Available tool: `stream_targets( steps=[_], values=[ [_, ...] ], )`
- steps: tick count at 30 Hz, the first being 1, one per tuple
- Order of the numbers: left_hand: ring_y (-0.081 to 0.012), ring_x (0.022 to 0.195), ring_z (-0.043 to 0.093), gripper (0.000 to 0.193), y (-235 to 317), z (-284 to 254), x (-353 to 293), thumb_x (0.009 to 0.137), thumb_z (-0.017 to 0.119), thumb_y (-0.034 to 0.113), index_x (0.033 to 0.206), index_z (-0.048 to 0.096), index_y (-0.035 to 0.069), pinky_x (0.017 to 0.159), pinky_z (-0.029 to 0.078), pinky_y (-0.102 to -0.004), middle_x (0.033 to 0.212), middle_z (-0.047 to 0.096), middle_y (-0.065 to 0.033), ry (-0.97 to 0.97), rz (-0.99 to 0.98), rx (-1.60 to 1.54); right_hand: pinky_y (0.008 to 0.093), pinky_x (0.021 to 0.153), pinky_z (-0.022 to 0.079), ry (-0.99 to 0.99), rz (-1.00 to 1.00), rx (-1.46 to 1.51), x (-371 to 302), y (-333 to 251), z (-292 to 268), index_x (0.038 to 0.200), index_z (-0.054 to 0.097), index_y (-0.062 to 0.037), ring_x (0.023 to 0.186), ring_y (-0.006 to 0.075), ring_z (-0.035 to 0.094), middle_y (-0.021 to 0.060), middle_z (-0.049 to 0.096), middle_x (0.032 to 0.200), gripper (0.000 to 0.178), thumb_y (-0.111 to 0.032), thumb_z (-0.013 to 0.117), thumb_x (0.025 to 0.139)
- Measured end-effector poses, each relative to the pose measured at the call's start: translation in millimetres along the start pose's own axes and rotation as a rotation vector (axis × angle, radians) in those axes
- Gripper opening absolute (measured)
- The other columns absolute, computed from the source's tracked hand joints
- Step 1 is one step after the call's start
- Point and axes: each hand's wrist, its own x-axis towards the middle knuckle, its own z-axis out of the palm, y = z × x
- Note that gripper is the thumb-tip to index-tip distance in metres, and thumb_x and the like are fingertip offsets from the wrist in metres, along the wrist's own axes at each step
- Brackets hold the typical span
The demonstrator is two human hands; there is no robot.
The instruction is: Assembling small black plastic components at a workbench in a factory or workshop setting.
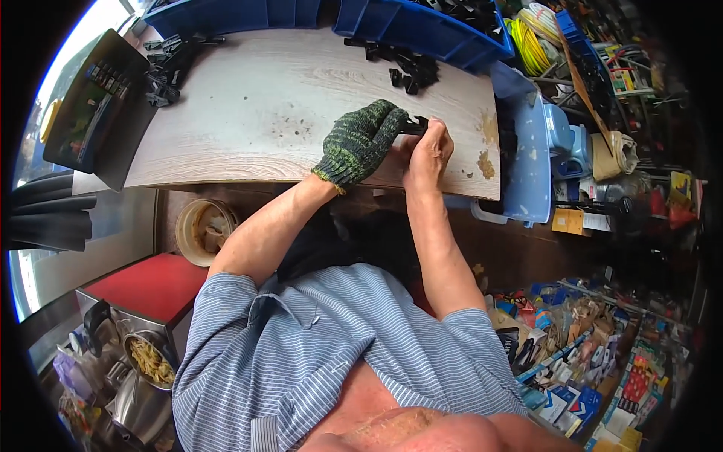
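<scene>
My left hand [363, 143], in a dark green knitted glove, is closed round one end of a small black plastic part [413, 126]. The bare fingers of my right hand [431, 157] pinch its other end, just above the near right part of the wood-grain table [226, 135]. Much of the part is covered by my fingers, so its full shape is hidden. Beyond my hands lies a loose heap of similar black parts [407, 66]. At the far left of the table is another pile of black parts [167, 71].
Blue bins [422, 34] line the table's far edge. A propped-up screen [94, 102] stands at the left, and a light blue tub [527, 151] adjoins the right edge. Below the front edge sits a round bucket [197, 232]. Crowded goods [587, 339] fill the right side.
</scene>
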Motion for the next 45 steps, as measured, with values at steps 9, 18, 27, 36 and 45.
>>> stream_targets(
  steps=[9, 18, 27, 36, 45],
  values=[
    [-0.0394, 0.095, 0.065, 0.027, 22.6, 8.4, -7.2, 0.095, 0.055, 0.010, 0.120, 0.063, 0.004, 0.081, 0.053, -0.0458, 0.113, 0.065, -0.0208, -0.097, -0.191, 0.281, 0.0287, 0.052, 0.028, 0.005, -0.038, -0.103, -3.7, -1.0, -7.1, 0.068, 0.047, -0.0066, 0.059, 0.0070, 0.031, -0.0046, 0.035, 0.064, 0.032, -0.021, 0.050, 0.097],
    [-0.0344, 0.078, 0.067, 0.029, 20.0, 47.2, -13.5, 0.090, 0.056, 0.017, 0.116, 0.055, 0.004, 0.063, 0.054, -0.0454, 0.117, 0.059, -0.0180, 0.151, 0.169, 0.463, 0.0258, 0.054, 0.030, -0.125, -0.222, -0.152, -9.0, -9.3, -16.0, 0.070, 0.044, -0.0074, 0.060, 0.0055, 0.032, -0.0049, 0.036, 0.063, 0.029, -0.014, 0.050, 0.097],
    [-0.0406, 0.096, 0.064, 0.039, 20.0, 44.1, -15.6, 0.091, 0.057, 0.012, 0.128, 0.051, 0.000, 0.076, 0.054, -0.0476, 0.130, 0.054, -0.0231, 0.024, 0.110, 0.347, 0.0230, 0.061, 0.034, -0.236, -0.142, -0.081, -4.1, -6.2, -25.9, 0.076, 0.050, -0.0104, 0.067, 0.0038, 0.036, -0.0064, 0.044, 0.072, 0.029, -0.015, 0.047, 0.104],
    [-0.0372, 0.094, 0.066, 0.027, -21.0, 2.2, 58.9, 0.091, 0.061, 0.029, 0.108, 0.067, 0.009, 0.083, 0.052, -0.0475, 0.102, 0.070, -0.0163, 0.185, -0.199, 0.351, 0.0422, 0.048, 0.057, 0.152, 0.259, 0.128, 16.2, -50.7, -32.4, 0.068, 0.043, -0.0095, 0.039, 0.0150, 0.041, 0.0010, 0.034, 0.051, 0.036, -0.029, 0.054, 0.095],
    [-0.0315, 0.089, 0.068, 0.017, -38.7, 15.8, 89.4, 0.084, 0.070, 0.021, 0.101, 0.070, 0.017, 0.081, 0.054, -0.0451, 0.090, 0.072, -0.0100, 0.015, -0.026, 0.561, 0.0622, 0.075, 0.059, 0.607, 0.113, 0.023, 82.5, -80.5, -132.1, 0.113, 0.052, -0.0021, 0.052, 0.0242, 0.049, 0.0067, 0.036, 0.052, 0.044, -0.040, 0.057, 0.091]
  ],
)
